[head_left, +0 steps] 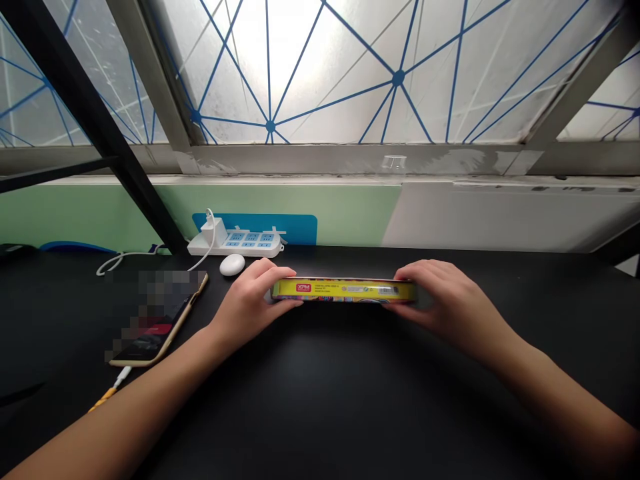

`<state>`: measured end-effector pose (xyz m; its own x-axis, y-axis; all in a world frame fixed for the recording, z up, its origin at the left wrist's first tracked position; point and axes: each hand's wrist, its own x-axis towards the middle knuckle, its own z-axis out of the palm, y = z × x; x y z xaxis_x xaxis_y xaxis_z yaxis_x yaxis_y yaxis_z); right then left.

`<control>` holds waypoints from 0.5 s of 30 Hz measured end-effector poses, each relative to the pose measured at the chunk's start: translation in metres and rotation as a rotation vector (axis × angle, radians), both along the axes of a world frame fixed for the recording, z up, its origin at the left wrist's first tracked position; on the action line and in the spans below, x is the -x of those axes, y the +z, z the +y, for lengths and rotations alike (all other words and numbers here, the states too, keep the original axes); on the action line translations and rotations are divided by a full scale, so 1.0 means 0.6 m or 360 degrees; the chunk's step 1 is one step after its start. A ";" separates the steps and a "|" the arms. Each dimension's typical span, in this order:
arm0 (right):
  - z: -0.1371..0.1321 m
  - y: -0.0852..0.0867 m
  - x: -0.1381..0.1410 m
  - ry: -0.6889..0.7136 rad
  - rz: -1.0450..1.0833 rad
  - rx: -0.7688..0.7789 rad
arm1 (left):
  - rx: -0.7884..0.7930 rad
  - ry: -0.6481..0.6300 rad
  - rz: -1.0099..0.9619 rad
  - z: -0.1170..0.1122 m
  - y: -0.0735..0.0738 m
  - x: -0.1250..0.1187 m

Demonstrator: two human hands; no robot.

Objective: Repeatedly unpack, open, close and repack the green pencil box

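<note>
Holding a slim yellow box (345,289) crosswise over the dark counter (350,400), to the right of the power strip (235,248) and on its near side; cannot tell whether lifted clear or resting. Clamped at one short end by the left hand (250,291) and at the other by the right hand (445,293), with thumbs along the near lower edge and fingers over the far upper edge. Kept well apart by the length of the box, with the printed yellow side showing in between.

Running lengthwise from left hand to right hand, close to level and roughly parallel to the power strip, so lying across rather than pointing at it. Closer to the power strip with the left hand, well off to its right with the right hand. Judging from this hold, best tilted or turned about that left-to-right axis, with both ends evenly supported.

Just in front of the power strip, near the left hand, also showing a small white case (233,265). Farther left, on the near side of the power strip, showing a phone (173,328) beside the left forearm.
</note>
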<state>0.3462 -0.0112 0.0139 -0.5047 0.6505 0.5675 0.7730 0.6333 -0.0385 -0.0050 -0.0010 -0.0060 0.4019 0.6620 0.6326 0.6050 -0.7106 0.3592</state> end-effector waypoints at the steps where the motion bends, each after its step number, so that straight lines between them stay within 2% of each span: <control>1: -0.003 -0.001 0.002 0.0012 -0.0047 -0.0026 | -0.0002 -0.0008 0.0012 0.001 0.001 0.002; 5: -0.014 -0.001 0.013 0.0045 -0.0175 -0.0089 | 0.0008 -0.0066 0.0021 0.004 0.005 0.005; 11: -0.030 -0.005 0.032 0.0134 -0.0192 -0.0083 | -0.0057 -0.0111 -0.0079 0.000 0.001 0.000; 15: -0.037 -0.009 0.043 0.0175 -0.0187 -0.0023 | -0.0149 -0.0241 -0.0029 0.000 -0.002 -0.002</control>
<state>0.3205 -0.0333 0.0083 -0.6362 0.5797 0.5092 0.6974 0.7143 0.0581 -0.0036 -0.0009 -0.0075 0.4806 0.5324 0.6968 0.4825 -0.8241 0.2968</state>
